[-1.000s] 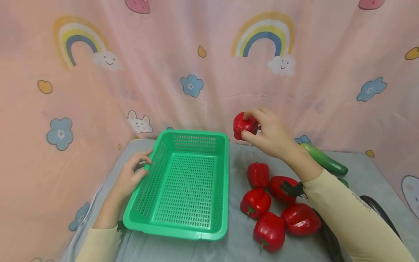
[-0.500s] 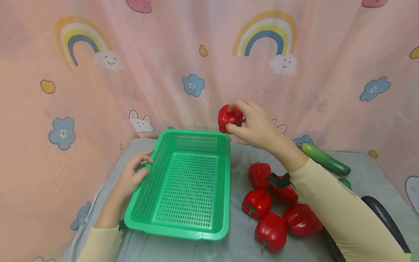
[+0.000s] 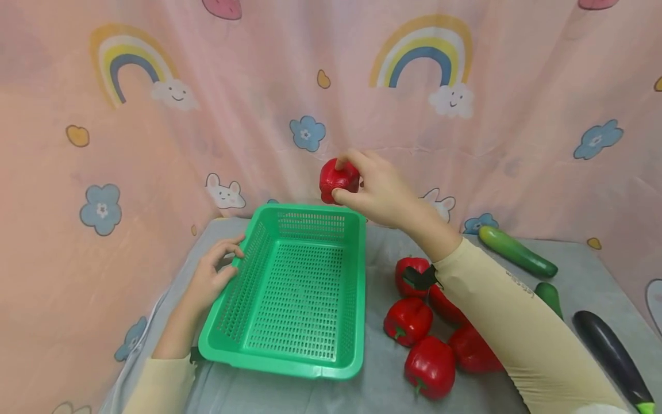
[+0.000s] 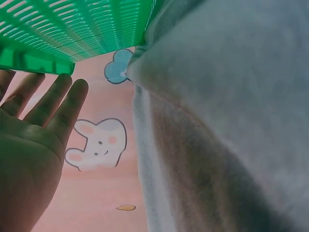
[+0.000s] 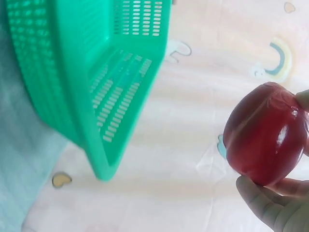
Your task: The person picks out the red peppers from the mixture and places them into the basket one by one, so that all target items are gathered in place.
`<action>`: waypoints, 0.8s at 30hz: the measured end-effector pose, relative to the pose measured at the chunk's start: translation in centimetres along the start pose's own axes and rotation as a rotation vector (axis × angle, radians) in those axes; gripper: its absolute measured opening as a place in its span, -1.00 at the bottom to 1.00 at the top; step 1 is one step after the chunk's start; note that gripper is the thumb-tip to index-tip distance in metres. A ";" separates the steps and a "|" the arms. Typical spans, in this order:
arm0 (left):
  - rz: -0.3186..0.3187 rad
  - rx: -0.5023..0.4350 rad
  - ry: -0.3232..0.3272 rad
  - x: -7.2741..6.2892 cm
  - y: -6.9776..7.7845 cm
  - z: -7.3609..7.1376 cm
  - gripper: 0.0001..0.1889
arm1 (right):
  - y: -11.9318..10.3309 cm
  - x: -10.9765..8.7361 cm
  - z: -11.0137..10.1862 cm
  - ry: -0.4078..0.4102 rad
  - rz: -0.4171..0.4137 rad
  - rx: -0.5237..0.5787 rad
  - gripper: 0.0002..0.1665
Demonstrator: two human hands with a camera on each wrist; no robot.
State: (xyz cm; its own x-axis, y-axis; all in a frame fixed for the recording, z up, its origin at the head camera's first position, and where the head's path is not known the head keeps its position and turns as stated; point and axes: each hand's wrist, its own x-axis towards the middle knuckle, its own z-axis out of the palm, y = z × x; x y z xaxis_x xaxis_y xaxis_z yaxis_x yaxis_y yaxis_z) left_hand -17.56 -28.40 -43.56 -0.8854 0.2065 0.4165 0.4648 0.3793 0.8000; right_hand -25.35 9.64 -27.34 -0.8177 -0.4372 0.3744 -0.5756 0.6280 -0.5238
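Red pepper point(image 3: 333, 180): in the air, seen just above the far rim of the green basket point(image 3: 289, 368) in the head view, apart from it in the right wrist view. Progress, my reading: early. This one is up off the counter point(image 3: 381, 382) but not set down in the basket; five more red peppers point(image 3: 429, 368) lie on the counter, right of the basket, a couple partly hidden by the arm. Held pepper lies on its side: small dark bit near the palm looks like the stem, so blunt end seems to point left, long axis roughly sideways. Chunky body, axis weakly marked; no stem shows in the right wrist view. Right hand point(image 3: 381, 188): grip pinching the pepper, thumb against fingers. Left hand point(image 3: 211, 276): fingers loosely extended, tips at the basket's left rim. Farther right: cucumber point(image 3: 517, 252), eggplant point(image 3: 612, 357).
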 end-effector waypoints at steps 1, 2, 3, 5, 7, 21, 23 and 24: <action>0.000 -0.002 0.000 0.0 0.0 0.0 -0.77 | -0.1 0.2 0.2 -0.005 -0.002 0.009 -0.44; -0.001 -0.006 0.000 0.0 -0.1 0.1 -0.77 | -0.2 0.4 0.5 -0.011 -0.004 0.022 -0.45; -0.002 -0.010 0.000 0.0 0.0 0.1 -0.77 | -0.2 0.6 0.7 -0.017 -0.007 0.031 -0.45; -0.004 -0.018 0.002 0.0 0.0 0.2 -0.77 | -0.3 1.0 1.3 -0.029 -0.011 0.059 -0.45; -0.005 -0.021 0.005 0.0 0.0 0.2 -0.78 | -0.3 1.4 1.9 -0.037 -0.007 0.076 -0.46; -0.018 0.006 0.000 0.0 -0.4 -0.1 -0.75 | -0.6 3.3 5.9 -0.067 0.002 0.156 -0.53; -0.013 0.006 0.000 0.0 -0.5 0.0 -0.75 | -0.7 3.4 6.5 -0.066 -0.006 0.170 -0.55; -0.009 0.006 0.002 0.0 -0.6 0.0 -0.75 | -0.8 3.5 6.7 -0.068 -0.007 0.177 -0.56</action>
State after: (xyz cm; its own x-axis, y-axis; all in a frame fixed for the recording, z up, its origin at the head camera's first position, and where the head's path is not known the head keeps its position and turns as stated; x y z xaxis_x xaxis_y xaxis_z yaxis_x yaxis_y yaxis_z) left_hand -17.80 -28.64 -44.05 -0.8897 0.2013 0.4097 0.4565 0.3863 0.8015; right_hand -27.76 3.31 -30.76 -0.8089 -0.4872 0.3291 -0.5683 0.5044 -0.6501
